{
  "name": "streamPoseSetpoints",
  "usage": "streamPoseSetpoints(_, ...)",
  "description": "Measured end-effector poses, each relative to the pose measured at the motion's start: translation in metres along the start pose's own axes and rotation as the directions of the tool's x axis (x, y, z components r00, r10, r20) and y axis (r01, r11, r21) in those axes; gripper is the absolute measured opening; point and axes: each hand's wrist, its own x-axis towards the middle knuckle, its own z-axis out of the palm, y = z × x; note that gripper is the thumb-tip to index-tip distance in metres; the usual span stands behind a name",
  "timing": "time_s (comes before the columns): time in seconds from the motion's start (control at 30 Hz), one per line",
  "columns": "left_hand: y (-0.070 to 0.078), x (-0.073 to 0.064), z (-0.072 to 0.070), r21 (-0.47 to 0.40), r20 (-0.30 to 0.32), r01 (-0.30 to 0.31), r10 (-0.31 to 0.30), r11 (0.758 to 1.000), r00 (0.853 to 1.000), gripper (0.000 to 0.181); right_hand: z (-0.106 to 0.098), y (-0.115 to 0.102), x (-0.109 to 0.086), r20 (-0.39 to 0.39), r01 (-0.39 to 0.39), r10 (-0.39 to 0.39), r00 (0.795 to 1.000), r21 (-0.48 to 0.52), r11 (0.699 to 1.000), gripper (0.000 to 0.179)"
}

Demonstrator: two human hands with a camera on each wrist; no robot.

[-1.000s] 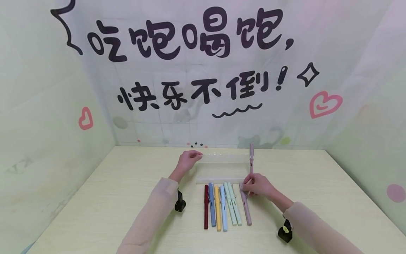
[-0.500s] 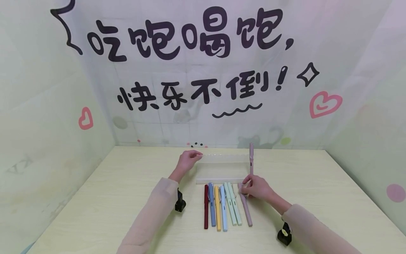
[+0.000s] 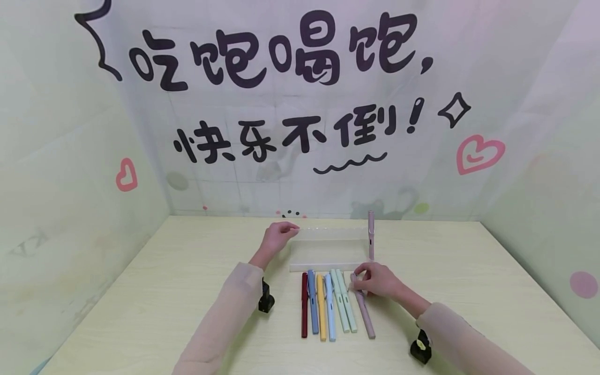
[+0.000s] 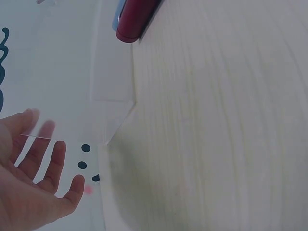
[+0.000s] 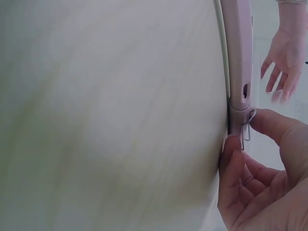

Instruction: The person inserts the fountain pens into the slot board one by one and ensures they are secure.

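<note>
My left hand [image 3: 276, 238] pinches the upper left corner of a clear plastic pen stand [image 3: 323, 267]; in the left wrist view the transparent sheet lies between thumb and fingers. My right hand [image 3: 380, 280] holds a mauve pen [image 3: 365, 317] near its upper end, the pen lying on the table. Seen from the right wrist, thumb and fingertips grip this pen [image 5: 239, 62] around the metal clip. Another mauve pen [image 3: 371, 234] stands upright at the stand's right end. Left of the held pen lie dark red [image 3: 304, 307], blue [image 3: 313, 307], yellow [image 3: 321, 312], light blue [image 3: 330, 312] and mint green [image 3: 344, 307] pens.
The pale wooden table [image 3: 211, 291] runs back to a printed cloth wall [image 3: 300, 192]. Side cloths [image 3: 70, 234] close off left and right. A small black camera [image 3: 266, 299] sits on the left wrist, another camera [image 3: 421, 346] on the right.
My right hand has shifted slightly left and nearer, and the mauve pen in it has slid a little towards me. The left hand and the stand stay in place.
</note>
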Motion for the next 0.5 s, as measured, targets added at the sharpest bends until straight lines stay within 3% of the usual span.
streamPoseSetpoints(0.5, 0.0001, 0.0000, 0.0003, -0.004, 0.003, 0.005, -0.005, 1.000, 1.000, 0.018, 0.0004, -0.0072, -0.0014, 0.001, 0.013, -0.013, 1.000, -0.077, 0.997, 0.020)
